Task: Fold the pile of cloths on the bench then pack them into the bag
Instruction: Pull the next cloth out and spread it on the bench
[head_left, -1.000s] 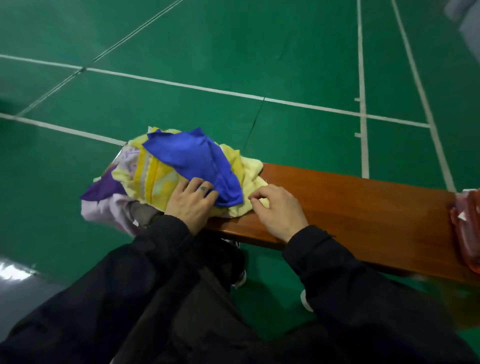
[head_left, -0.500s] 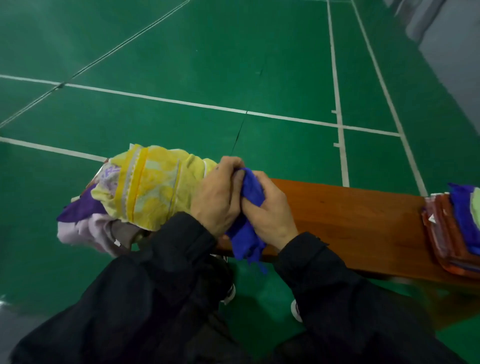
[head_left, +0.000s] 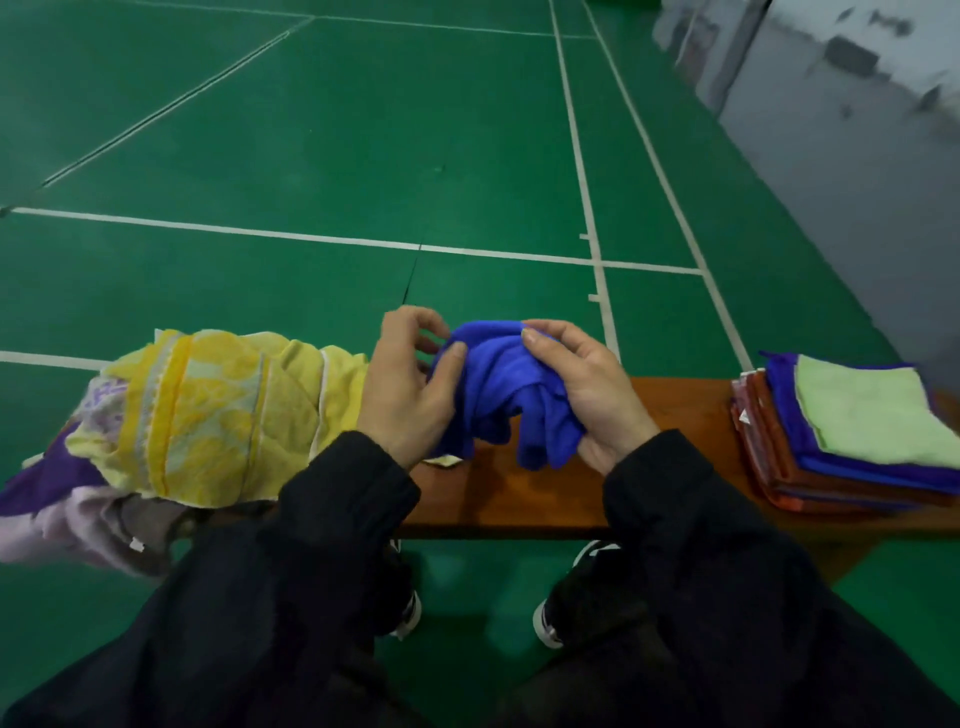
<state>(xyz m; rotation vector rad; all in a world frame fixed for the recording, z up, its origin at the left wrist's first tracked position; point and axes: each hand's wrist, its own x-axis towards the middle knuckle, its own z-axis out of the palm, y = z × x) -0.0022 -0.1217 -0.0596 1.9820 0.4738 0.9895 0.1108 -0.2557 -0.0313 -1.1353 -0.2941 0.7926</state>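
Note:
A crumpled blue cloth (head_left: 506, 384) hangs above the wooden bench (head_left: 535, 493), held between both hands. My left hand (head_left: 408, 387) pinches its left side with thumb and curled fingers. My right hand (head_left: 587, 395) grips its right side, thumb on top. To the left lies the unfolded pile (head_left: 208, 415): a yellow patterned cloth on top, purple and pale lilac cloths beneath, spilling over the bench's left end. At the right end sits a stack of folded cloths (head_left: 862, 431), pale green on top, then blue, on a red-orange bag (head_left: 769, 467).
The bench stands on a green court floor (head_left: 363, 156) with white lines. A grey wall (head_left: 857, 130) runs along the right. My black-sleeved arms and my shoes (head_left: 550, 618) are below the bench's near edge.
The blue cloth came off the pile into both hands and now is raised and moved right above the bench. The view has swung right, showing the folded stack.

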